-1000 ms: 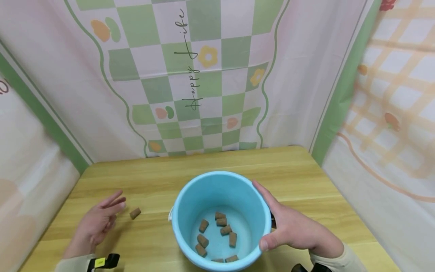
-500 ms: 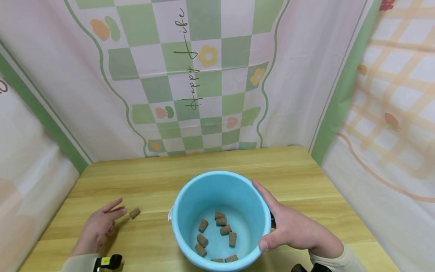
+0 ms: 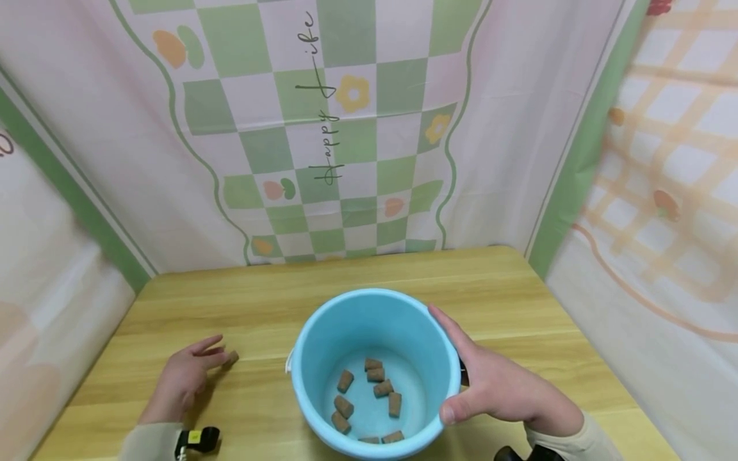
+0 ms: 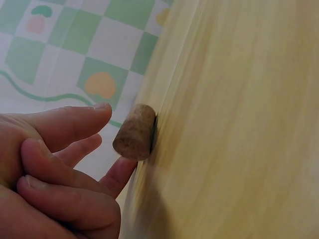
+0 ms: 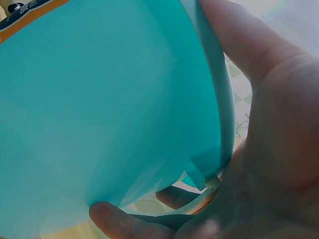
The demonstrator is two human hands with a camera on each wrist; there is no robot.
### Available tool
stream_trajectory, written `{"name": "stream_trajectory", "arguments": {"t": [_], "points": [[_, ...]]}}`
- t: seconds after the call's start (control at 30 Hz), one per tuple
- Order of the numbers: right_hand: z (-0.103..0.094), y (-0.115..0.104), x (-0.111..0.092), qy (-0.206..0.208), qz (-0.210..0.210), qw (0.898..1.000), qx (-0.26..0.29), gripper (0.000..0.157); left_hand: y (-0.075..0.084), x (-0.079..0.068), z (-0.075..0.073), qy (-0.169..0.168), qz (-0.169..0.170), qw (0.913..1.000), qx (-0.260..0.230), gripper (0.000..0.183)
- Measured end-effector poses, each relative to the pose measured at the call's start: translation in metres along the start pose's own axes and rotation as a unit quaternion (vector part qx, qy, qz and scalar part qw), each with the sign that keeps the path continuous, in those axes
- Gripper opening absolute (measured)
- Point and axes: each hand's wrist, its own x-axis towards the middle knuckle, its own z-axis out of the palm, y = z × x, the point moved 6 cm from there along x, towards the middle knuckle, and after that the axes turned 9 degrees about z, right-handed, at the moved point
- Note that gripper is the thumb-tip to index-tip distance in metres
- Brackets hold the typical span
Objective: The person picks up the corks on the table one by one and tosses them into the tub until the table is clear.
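Note:
On the left side of the table lies a brown cork (image 3: 232,359), a short tapered plug in the left wrist view. My left hand (image 3: 186,379) reaches to it from the left. One finger runs close behind the cork, and a gap shows between the nearest upper fingertip and the cork (image 4: 134,133). Other fingers fold toward the palm. A light blue bucket (image 3: 375,296) stands at the front middle with several corks (image 3: 383,388) on its floor. Its right side is gripped by my right hand (image 3: 490,384), thumb at the rim and fingers spread along the outer wall (image 5: 114,99).
A wood-grain table (image 3: 271,301) carries everything. Behind it hangs a green-and-white checked curtain (image 3: 346,128), with more patterned cloth at both sides. A white handle joint (image 3: 289,362) juts from the bucket's left side.
My left hand has moved right, toward the loose cork, and now overlaps part of it in the head view. The right hand and the bucket have stayed in place.

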Motion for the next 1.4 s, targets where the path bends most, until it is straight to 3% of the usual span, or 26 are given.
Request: {"name": "stream_trajectory", "arguments": {"t": [0.37, 0.63, 0.8, 1.0, 1.23, 1.4], "points": [[-0.001, 0.001, 0.0, 0.007, 0.003, 1.0, -0.01, 0.123, 0.008, -0.001, 0.008, -0.005, 0.007, 0.9988, 0.048, 0.066], [0.0, 0.001, 0.001, -0.006, 0.019, 1.0, 0.021, 0.121, 0.011, -0.003, 0.012, -0.011, 0.015, 0.998, 0.061, 0.058], [-0.001, 0.001, 0.0, 0.004, 0.012, 1.0, -0.005, 0.122, 0.012, -0.005, 0.014, -0.018, 0.017, 0.9966, 0.078, 0.056], [0.0, -0.001, 0.0, 0.004, -0.002, 1.0, -0.008, 0.122, 0.014, -0.009, 0.012, -0.022, 0.043, 0.9898, 0.134, 0.048], [-0.001, -0.001, -0.001, 0.004, -0.003, 1.0, -0.001, 0.122, 0.018, -0.013, 0.008, -0.019, 0.074, 0.9761, 0.203, 0.034], [-0.001, -0.001, -0.001, 0.005, -0.002, 1.0, -0.004, 0.122, 0.02, -0.015, 0.006, -0.018, 0.072, 0.9732, 0.218, 0.033]]}}
